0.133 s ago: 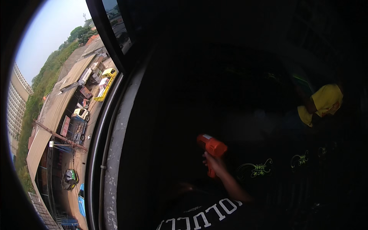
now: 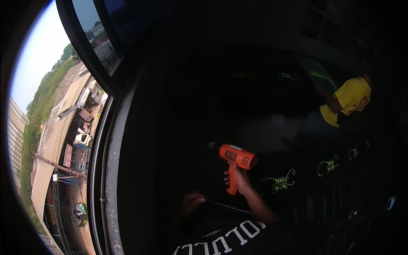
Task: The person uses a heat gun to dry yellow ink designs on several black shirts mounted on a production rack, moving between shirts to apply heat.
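An orange heat gun [image 2: 238,156] with a dark nozzle points to the left, gripped by its handle in my right hand [image 2: 241,177]. Lower down and to the left is my left hand [image 2: 194,201], dim in the shadow. Its fingers are closed at one end of a thin dark cord [image 2: 227,207], which runs right toward my right forearm. Beyond my right hand lies a bright green ornamental print [image 2: 280,182] on a dark surface. Much of that surface is lost in darkness.
Similar green prints [image 2: 328,165] continue to the right in a row. A person in a yellow shirt [image 2: 353,95] stands farther off at the right. Along my left runs a window frame [image 2: 97,165] with a worn grey sill [image 2: 114,165]; outside are a street and roofs.
The view has shifted and grown brighter inside. My right hand with the heat gun shows more sharply, and my left hand and the cord have become visible.
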A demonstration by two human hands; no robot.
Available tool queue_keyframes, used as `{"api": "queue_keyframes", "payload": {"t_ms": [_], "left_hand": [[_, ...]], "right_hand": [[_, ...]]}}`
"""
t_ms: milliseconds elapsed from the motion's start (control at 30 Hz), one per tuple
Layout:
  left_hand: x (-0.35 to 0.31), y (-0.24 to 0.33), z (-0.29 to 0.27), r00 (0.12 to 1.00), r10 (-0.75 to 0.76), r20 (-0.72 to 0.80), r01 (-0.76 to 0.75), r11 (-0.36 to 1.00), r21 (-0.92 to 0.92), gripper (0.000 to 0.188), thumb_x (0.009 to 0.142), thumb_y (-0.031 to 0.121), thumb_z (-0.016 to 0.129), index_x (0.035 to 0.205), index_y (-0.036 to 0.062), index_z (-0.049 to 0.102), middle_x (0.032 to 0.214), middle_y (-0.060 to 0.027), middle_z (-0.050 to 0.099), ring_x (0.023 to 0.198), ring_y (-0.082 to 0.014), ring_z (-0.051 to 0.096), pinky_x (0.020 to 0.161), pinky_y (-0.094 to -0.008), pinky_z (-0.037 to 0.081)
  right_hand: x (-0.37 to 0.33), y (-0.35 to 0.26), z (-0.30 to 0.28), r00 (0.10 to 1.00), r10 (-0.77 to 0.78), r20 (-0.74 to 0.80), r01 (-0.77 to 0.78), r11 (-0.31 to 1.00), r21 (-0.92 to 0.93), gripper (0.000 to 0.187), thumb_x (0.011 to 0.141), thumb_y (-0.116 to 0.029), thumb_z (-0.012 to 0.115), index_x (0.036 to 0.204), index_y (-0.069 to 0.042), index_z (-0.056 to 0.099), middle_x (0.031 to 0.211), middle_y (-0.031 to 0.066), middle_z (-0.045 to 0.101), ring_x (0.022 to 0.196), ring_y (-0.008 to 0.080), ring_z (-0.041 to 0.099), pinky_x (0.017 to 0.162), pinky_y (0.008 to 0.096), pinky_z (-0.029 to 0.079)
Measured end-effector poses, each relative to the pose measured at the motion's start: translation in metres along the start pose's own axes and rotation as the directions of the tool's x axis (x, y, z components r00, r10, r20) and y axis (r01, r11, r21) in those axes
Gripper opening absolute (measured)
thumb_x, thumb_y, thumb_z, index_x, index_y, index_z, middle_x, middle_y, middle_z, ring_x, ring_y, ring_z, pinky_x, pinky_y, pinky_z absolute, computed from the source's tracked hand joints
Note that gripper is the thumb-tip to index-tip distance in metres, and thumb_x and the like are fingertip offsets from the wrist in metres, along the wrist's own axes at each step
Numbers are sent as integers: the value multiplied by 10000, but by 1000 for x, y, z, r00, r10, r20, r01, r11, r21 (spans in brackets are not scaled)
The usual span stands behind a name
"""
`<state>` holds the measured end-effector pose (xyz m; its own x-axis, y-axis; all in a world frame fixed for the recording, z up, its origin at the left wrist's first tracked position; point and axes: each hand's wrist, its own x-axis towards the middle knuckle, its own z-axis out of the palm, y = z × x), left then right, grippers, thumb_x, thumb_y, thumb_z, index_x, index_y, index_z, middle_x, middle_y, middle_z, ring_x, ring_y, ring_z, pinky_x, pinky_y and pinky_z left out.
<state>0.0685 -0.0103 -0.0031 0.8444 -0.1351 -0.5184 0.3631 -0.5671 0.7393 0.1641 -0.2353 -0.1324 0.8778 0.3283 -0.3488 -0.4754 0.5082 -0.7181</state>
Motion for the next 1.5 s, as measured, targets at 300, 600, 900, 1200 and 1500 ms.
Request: {"api": "queue_keyframes", "payload": {"t_ms": [300, 600, 900, 1200, 1500], "left_hand": [[207, 68, 61, 895, 445, -23, -434, 858, -275, 211, 958, 221, 674, 886, 22, 687, 760, 14, 622, 766, -63, 558, 713, -256, 451], [451, 219, 81, 749, 554, 363, -606, 795, 37, 319, 978, 287, 651, 970, -25, 714, 736, -73, 664, 698, -83, 565, 647, -279, 459], [582, 277, 121, 178, 432, 884, -634, 738, -233, 289, 1011, 215, 611, 1200, 11, 690, 990, -45, 723, 922, -96, 621, 838, -283, 502], [583, 384, 171, -508, -238, 828, -575, 809, -120, 367, 1048, 220, 527, 1347, 8, 523, 979, -25, 634, 960, -104, 604, 866, -284, 485], [595, 458, 251, -574, -362, 734, -599, 797, -75, 175, 1036, 139, 541, 1133, 3, 594, 944, -66, 666, 958, -138, 618, 873, -303, 485]], "right_hand": [[-40, -89, -174, 880, -236, -413, 336, 923, 189, 710, 955, -692, 451, 1440, -175, 408, 934, 48, 558, 762, 169, 583, 651, 353, 528], [0, -146, -215, 649, -380, -659, 666, 702, 252, 668, 1003, -636, 411, 1486, -186, 309, 924, 40, 504, 792, 159, 517, 714, 363, 489], [88, -193, -195, 205, -211, -956, 917, 383, 113, 574, 996, -634, 427, 1258, -124, 426, 917, 56, 518, 784, 188, 536, 706, 377, 501], [117, -207, -151, -253, -26, -967, 899, 364, -245, 264, 898, -62, 573, 1123, -79, 436, 867, 87, 556, 713, 195, 582, 636, 358, 543], [130, -251, -194, -330, 95, -939, 944, 57, -325, 212, 986, -202, 607, 1108, -106, 462, 869, 58, 559, 714, 191, 603, 642, 363, 542]]}}
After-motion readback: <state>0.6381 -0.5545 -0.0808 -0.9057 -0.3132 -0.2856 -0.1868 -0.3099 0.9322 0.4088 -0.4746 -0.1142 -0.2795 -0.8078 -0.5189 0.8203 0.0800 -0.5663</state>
